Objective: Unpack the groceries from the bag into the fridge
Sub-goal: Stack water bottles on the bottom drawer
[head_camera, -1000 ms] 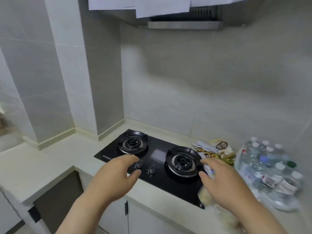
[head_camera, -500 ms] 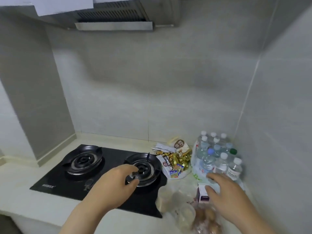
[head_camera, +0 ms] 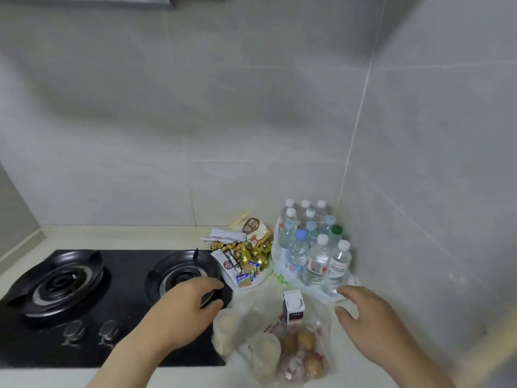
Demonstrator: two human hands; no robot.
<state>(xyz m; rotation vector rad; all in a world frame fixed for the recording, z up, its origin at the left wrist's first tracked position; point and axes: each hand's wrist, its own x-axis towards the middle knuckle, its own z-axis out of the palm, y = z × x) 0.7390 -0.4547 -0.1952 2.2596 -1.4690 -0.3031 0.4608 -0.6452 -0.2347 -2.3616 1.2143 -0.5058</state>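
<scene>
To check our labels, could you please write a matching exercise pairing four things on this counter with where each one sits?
Things:
1. stove
2. bottles
3. carton
4. eggs

Places:
A. in the back right corner
B. inside the clear bag, nearest the viewer
C. on the left part of the counter
D. upright, just in front of the bottles

Pairs: 1-C, 2-A, 3-D, 4-B

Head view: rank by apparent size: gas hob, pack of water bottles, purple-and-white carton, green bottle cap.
1. gas hob, largest by far
2. pack of water bottles
3. purple-and-white carton
4. green bottle cap
The carton sits nearer the camera than the cap, but the difference is too plain for that to matter.
</scene>
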